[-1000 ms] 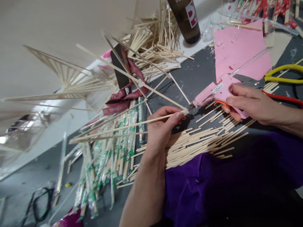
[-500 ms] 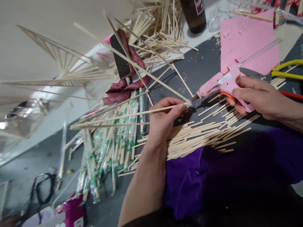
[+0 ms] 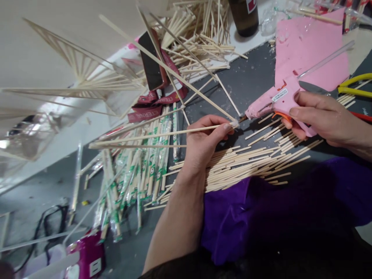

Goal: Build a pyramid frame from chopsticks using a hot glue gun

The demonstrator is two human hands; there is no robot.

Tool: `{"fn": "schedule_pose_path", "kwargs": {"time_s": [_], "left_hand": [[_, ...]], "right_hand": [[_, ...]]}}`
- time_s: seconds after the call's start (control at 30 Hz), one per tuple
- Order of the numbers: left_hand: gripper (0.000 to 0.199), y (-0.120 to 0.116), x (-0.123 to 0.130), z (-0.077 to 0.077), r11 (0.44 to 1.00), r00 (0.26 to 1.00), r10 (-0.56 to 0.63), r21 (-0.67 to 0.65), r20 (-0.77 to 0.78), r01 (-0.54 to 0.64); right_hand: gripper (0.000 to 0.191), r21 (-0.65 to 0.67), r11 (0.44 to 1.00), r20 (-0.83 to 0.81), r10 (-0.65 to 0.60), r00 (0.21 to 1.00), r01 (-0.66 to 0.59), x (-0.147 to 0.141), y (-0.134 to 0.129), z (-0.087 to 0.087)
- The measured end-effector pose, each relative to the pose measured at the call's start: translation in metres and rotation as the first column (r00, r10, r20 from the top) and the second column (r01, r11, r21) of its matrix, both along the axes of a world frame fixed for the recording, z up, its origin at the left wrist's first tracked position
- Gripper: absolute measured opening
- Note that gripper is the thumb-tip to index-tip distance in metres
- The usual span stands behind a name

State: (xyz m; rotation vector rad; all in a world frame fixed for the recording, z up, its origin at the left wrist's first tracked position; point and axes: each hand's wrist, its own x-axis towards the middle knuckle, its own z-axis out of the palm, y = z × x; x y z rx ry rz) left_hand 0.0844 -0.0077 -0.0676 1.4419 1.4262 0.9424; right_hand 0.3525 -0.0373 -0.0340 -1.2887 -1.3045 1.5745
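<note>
My left hand [image 3: 207, 139] pinches a glued corner of a frame of thin wooden sticks [image 3: 171, 71]; the frame's other sticks fan out to the left and up. In my right hand [image 3: 322, 116] is a pink hot glue gun [image 3: 279, 100], with a finger by its orange trigger and a clear glue stick [image 3: 327, 60] jutting from its back. The gun's nozzle points left and is at the whitish glued corner, touching it or very close. Below the hands lie many loose wooden sticks [image 3: 247, 166].
Chopsticks in green-printed wrappers [image 3: 145, 166] lie left of my arm. Behind are a phone [image 3: 151, 62], a dark red lanyard [image 3: 148, 112], a stick pile [image 3: 203, 46], a dark bottle [image 3: 244, 17] and a pink sheet [image 3: 310, 50]. Yellow-handled scissors [image 3: 353, 83] lie at right. A stick structure [image 3: 78, 81] stands at left.
The view has shifted slightly. Both hands keep their grips, and the glue gun's nozzle stays at the same corner of the stick frame.
</note>
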Motion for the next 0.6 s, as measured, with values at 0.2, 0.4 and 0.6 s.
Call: {"fn": "schedule_pose_path", "kwargs": {"time_s": [0.2, 0.4, 0.6], "left_hand": [[0.015, -0.0005, 0.0015, 0.0012, 1.000, 1.000, -0.002, 0.013, 0.018, 0.001], [0.015, -0.0005, 0.0022, 0.0021, 1.000, 1.000, 0.000, 0.007, 0.011, -0.001], [0.017, -0.0005, 0.0010, 0.0004, 1.000, 1.000, 0.004, 0.005, 0.003, -0.004]], "right_hand": [[0.018, -0.019, 1.000, -0.011, 0.004, 1.000, -0.005, 0.0018, 0.0001, -0.0040], [0.022, 0.008, 0.999, 0.008, 0.036, 0.999, -0.036, 0.0021, 0.0002, -0.0025], [0.018, -0.008, 1.000, -0.001, 0.023, 1.000, -0.023, 0.0008, 0.0000, -0.0019]]}}
